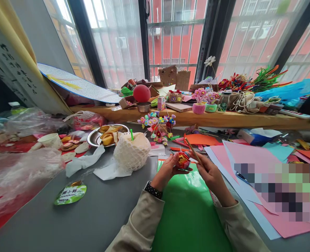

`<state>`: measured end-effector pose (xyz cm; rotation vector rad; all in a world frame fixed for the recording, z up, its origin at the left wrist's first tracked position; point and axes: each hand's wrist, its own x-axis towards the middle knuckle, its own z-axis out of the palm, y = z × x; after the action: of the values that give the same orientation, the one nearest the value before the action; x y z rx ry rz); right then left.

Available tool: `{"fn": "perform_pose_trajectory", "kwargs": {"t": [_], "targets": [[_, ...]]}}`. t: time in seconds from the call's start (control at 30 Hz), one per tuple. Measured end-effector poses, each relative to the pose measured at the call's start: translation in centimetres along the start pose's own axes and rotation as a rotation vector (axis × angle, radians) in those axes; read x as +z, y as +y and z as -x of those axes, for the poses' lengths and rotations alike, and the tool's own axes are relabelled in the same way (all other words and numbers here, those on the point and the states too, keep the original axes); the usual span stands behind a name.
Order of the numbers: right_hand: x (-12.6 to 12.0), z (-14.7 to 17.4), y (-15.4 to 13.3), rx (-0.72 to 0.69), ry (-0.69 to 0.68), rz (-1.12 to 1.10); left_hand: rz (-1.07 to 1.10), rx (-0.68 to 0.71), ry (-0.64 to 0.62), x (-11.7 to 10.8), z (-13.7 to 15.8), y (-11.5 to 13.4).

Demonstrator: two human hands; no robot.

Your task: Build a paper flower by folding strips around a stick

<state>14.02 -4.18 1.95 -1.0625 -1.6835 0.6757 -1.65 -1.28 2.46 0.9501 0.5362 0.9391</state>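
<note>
The grey surface (104, 220) lies open in a broad stretch left of the green sheet (186, 210), back to the netted coconut (132, 152), while overlapping paper (294, 227) bounds the right side. Above the sheet's far end, the left hand (167, 171), partly curled, cups the red-and-gold ball (183, 161); the right hand (209, 175), fingers nearly closed, grips a thin stick (194, 150) slanting up just beside it.
</note>
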Motion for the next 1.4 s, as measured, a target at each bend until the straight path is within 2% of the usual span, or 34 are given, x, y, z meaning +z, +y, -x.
{"fn": "perform_pose_trajectory", "kwargs": {"t": [0.37, 0.6, 0.73, 0.8, 0.9, 0.97, 1.13, 1.3, 1.4], "targets": [[0.4, 0.0, -0.3, -0.03, -0.049, 0.085, -0.03, 0.007, 0.006, -0.4, -0.2, -0.5], [-0.2, -0.1, -0.3, 0.03, -0.031, 0.169, -0.07, -0.057, 0.015, -0.3, -0.1, -0.1], [-0.9, -0.3, 0.0, -0.074, 0.001, 0.101, -0.09, -0.083, -0.025, -0.1, 0.1, 0.4], [-0.8, -0.4, 0.0, -0.105, 0.034, 0.131, -0.085, -0.063, 0.012, 0.0, 0.2, 0.5], [-0.4, -0.3, 0.0, -0.049, 0.026, 0.193, -0.1, -0.026, 0.09, 0.1, 0.2, 0.4], [0.0, -0.3, -0.1, -0.026, 0.008, 0.199, -0.137, -0.031, 0.093, 0.1, 0.2, 0.3], [0.3, -0.2, -0.3, -0.047, -0.038, 0.2, -0.109, -0.059, -0.014, 0.1, 0.4, 0.4], [-0.2, -0.1, -0.3, 0.009, 0.101, 0.162, 0.065, -0.065, -0.263, 0.0, 1.0, 0.8], [-0.3, 0.0, -0.2, 0.067, 0.129, 0.115, 0.063, -0.024, -0.243, 0.0, 0.9, 0.5]]}}
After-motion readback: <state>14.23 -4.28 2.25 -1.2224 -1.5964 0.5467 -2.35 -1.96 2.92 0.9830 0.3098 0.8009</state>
